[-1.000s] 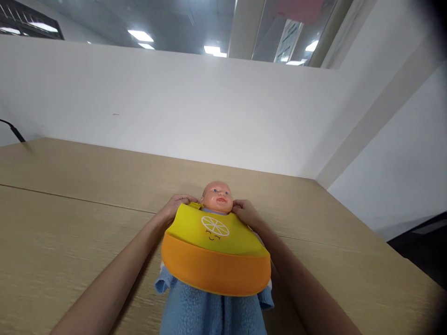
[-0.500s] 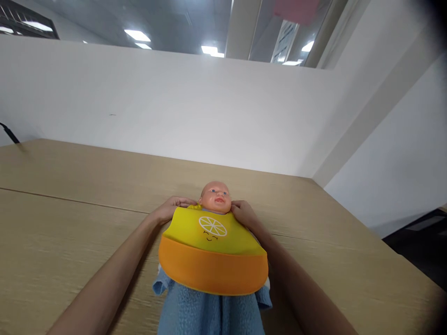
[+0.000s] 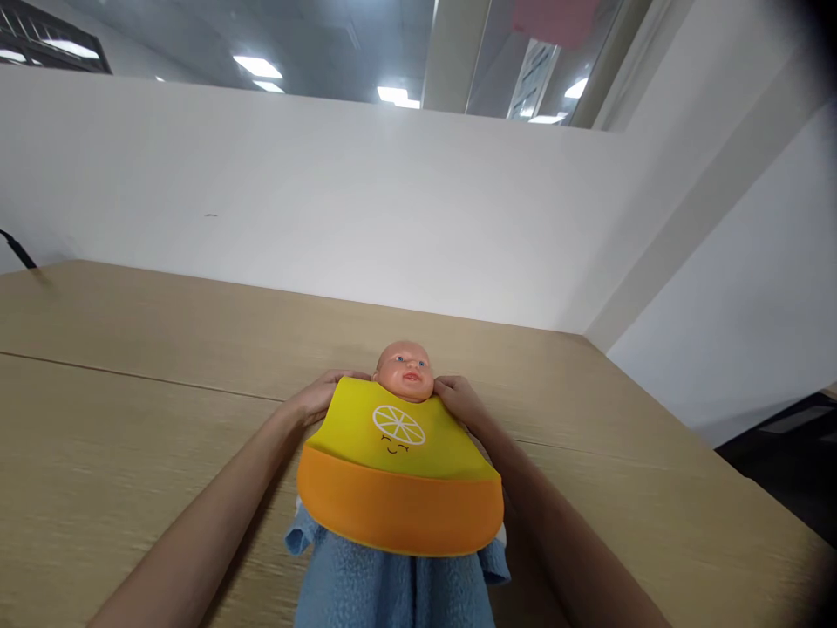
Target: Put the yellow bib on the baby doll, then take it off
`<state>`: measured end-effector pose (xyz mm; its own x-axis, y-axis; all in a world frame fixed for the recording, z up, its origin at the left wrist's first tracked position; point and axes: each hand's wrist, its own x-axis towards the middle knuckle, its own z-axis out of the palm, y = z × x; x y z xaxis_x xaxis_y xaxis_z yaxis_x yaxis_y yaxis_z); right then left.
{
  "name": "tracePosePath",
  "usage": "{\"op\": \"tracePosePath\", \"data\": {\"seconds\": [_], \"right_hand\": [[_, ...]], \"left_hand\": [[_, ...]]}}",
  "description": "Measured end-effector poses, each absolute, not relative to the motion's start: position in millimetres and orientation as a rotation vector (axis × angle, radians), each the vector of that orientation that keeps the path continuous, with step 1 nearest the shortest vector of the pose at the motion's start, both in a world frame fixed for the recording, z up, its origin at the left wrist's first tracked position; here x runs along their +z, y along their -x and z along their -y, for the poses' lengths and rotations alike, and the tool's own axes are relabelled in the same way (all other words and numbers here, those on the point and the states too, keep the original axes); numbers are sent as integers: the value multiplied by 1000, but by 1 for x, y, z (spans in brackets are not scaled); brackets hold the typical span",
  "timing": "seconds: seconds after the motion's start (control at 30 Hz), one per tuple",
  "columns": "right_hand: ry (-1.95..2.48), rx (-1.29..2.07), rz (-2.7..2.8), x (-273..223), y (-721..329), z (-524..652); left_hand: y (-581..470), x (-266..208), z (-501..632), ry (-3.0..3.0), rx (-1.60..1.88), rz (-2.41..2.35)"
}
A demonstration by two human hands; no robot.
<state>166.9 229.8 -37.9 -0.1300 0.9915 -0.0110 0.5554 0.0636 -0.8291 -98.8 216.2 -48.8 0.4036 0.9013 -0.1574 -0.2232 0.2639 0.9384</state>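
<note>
A baby doll (image 3: 404, 365) in a fuzzy blue outfit (image 3: 392, 583) lies face up. Over its chest lies a yellow baby bib (image 3: 350, 414) with an orange catch pocket (image 3: 400, 513) and a printed citrus slice with a smiling face. My left hand (image 3: 319, 397) is closed at the bib's upper left corner beside the doll's neck, its fingertips mostly hidden behind the bib. On the other side my right hand (image 3: 458, 399) pinches the bib's neck edge, close against the doll's cheek. What lies behind the neck is out of sight.
Beneath the doll is a light wooden table (image 3: 163, 445) with a seam across it. A white partition (image 3: 366, 209) rises along the far edge, with glass above. A black cable (image 3: 18, 249) shows at left, and a dark object (image 3: 785, 449) stands beyond the right edge.
The bib's upper left corner has come up and now covers the knobbed yellow strap and part of my left fingers. My right hand has hardly moved.
</note>
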Motion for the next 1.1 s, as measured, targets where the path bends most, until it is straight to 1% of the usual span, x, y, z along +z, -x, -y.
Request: {"op": "tracePosePath", "data": {"seconds": [0.23, 0.37, 0.6, 0.73, 0.9, 1.1], "right_hand": [[1500, 1087, 1751, -38, -166, -224], [1476, 1076, 1761, -35, -162, -218], [1446, 970, 1801, -38, -157, -220], [1448, 872, 1803, -44, -159, -226], [1497, 798, 1747, -49, -161, -230], [1567, 562, 1727, -52, -159, -228]], "left_hand": [[85, -47, -215, -854, 773, -801], [82, -46, -216, -786, 733, -740], [80, -42, -214, -741, 731, -683], [80, -37, -213, -768, 776, -763], [83, -43, -215, -761, 773, -830], [82, -41, -212, -816, 786, -897]]}}
